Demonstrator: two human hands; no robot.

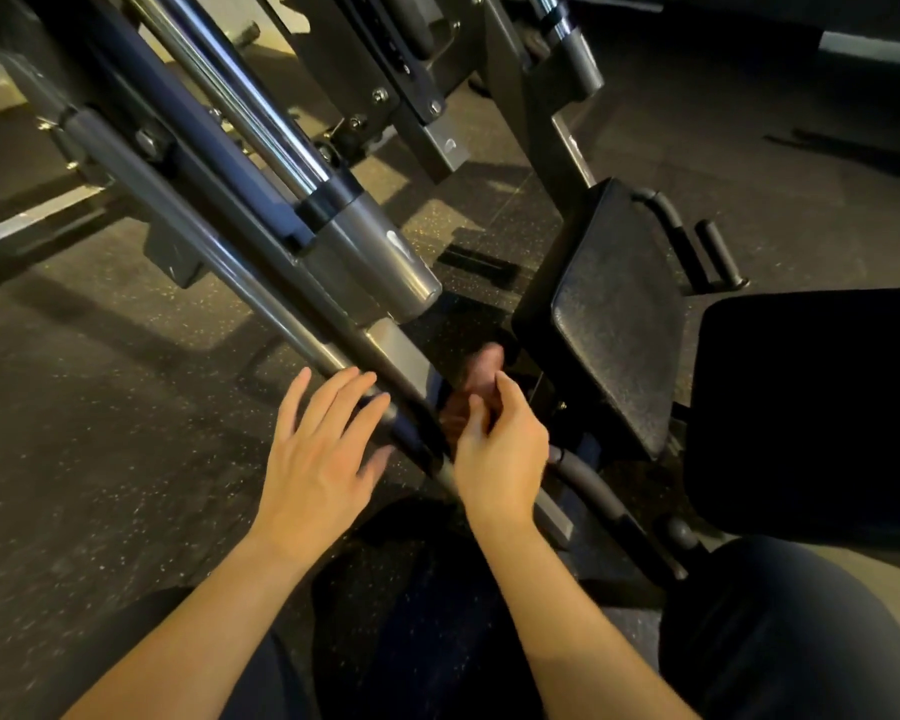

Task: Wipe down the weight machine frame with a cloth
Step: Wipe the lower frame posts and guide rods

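Note:
The weight machine frame (261,283) runs as grey and chrome bars from the upper left down to the lower middle. My left hand (323,449) is spread with straight fingers, its fingertips at the lower end of the slanted grey bar. On the other side of that bar my right hand (500,449) hovers with loosely curled fingers and holds nothing. No cloth is in view.
A black textured seat pad (614,314) tilts to the right of the bars, with black foam handles (707,252) beyond it. A dark back pad (811,407) fills the right edge. Speckled rubber floor (100,433) spreads to the left. My dark-clothed legs are at the bottom.

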